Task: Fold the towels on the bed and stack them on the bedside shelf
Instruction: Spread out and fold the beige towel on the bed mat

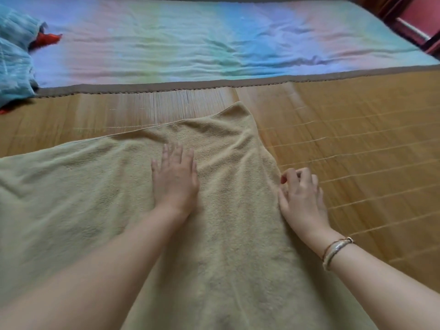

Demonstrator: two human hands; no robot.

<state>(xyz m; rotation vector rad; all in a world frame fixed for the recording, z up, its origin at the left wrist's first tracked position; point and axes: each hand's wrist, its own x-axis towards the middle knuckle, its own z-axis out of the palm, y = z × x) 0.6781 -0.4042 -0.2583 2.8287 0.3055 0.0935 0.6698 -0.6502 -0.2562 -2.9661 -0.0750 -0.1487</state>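
A large beige towel (95, 186) lies spread across the bamboo mat (357, 139) on the bed, with soft creases running toward its far corner. My left hand (175, 177) rests flat on the towel's middle, palm down, fingers spread. My right hand (301, 196) sits at the towel's right edge with its fingers curled, fingertips touching the hem; whether it pinches the cloth is unclear. A bracelet is on my right wrist.
A pastel rainbow sheet (214, 44) covers the far half of the bed. Crumpled light-blue cloth (14, 55) with a red piece (46, 39) under it lies at the far left. Dark red wooden furniture (414, 22) stands at the far right corner.
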